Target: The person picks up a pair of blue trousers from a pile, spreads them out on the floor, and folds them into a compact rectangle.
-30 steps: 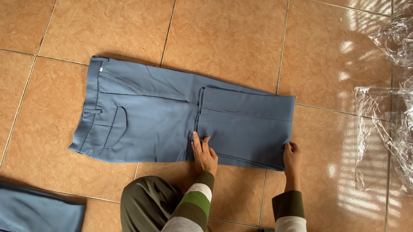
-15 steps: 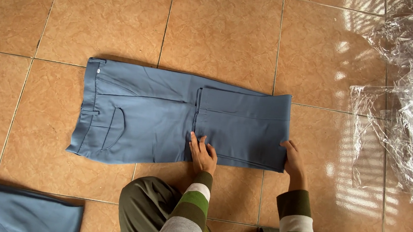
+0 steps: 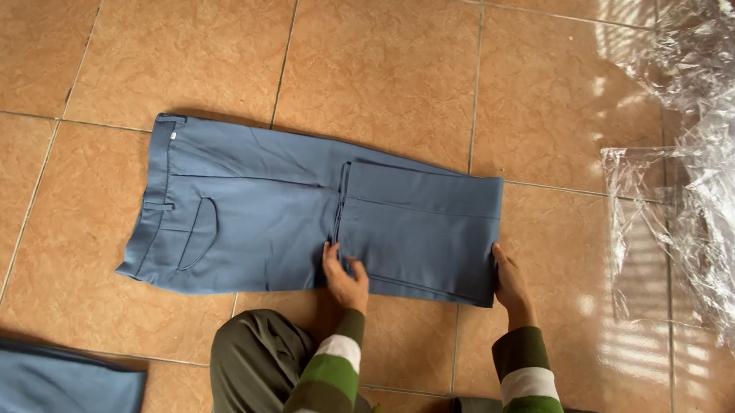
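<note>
Nearest, the left hand (image 3: 345, 277) rests flat, fingers loosely spread, on the near edge of the folded blue trousers (image 3: 295, 222). The right hand (image 3: 510, 279) presses open-fingered against their right fold, gripping nothing. The trousers lie flat on the tiled floor (image 3: 380, 66); clear plastic wrap (image 3: 725, 176) sits far right.

Both arms reach forward from the bottom of the view, sleeves banded in green, white and grey. The left hand (image 3: 345, 277) lies palm down, fingers together and pointing away from the body, its wrist bent slightly inward. The right hand (image 3: 511, 283) sits well apart from it, turned on its edge with the fingers stretched forward and the thumb side up, the forearm angling in from the lower right. Neither hand is closed. Bent knees in olive cloth show below the forearms.
</note>
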